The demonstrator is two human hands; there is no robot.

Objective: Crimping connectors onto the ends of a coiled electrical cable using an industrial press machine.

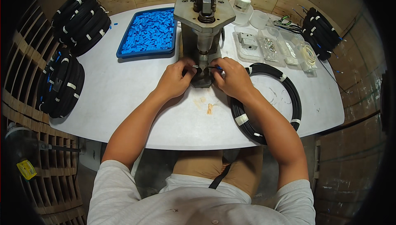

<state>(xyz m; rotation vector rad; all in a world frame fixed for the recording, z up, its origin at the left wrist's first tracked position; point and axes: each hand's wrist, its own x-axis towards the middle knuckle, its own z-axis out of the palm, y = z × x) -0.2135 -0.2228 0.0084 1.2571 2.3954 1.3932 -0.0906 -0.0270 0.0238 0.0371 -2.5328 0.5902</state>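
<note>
The right hand (pixel 233 76) pinches a thin black cable (pixel 211 67) in its fingers at six o'clock on the press (pixel 205 39); the left hand (pixel 176 79), at seven o'clock, has bent fingers, their hold unclear.

Left grip (pixel 176 78) and right grip (pixel 234 75) curl toward each other.

place: workshop | shown by: metal bench press (pixel 203 23) | stacked black cable coils (pixel 78 20) | tray (pixel 148 55) of small blue parts (pixel 150 31)
</note>
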